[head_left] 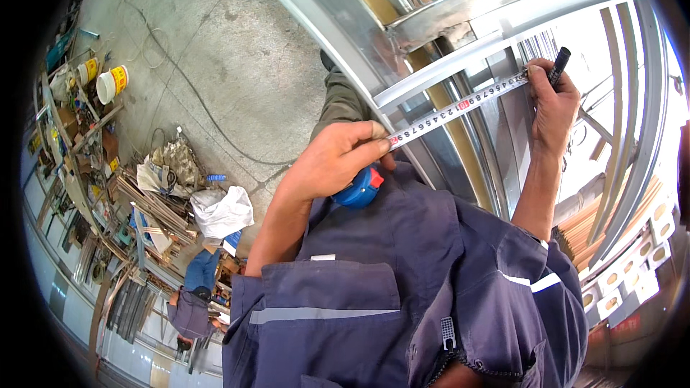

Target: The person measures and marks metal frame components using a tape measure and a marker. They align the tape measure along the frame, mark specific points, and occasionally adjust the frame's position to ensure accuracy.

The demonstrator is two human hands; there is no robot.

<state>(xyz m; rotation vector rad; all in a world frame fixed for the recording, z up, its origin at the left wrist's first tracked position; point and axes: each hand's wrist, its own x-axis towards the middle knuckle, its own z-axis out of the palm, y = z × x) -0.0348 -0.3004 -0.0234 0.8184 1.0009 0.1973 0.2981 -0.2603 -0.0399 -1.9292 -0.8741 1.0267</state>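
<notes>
A tape measure's silver blade stretches between my two hands, over a frame of shiny metal bars. My left hand pinches the blade close to its blue case, which has a red button and hangs beneath my palm. At the blade's far end my right hand is closed, thumb and finger at the tip. The same hand also holds a black marker, its dark end pointing up and away. The blade runs just below a pale metal bar; whether it touches the metal I cannot tell.
A long metal rail slants along the frame's left side. On the concrete floor lies a dark cable. White buckets, a white bag and scrap strips are at left. Another person is bending at lower left.
</notes>
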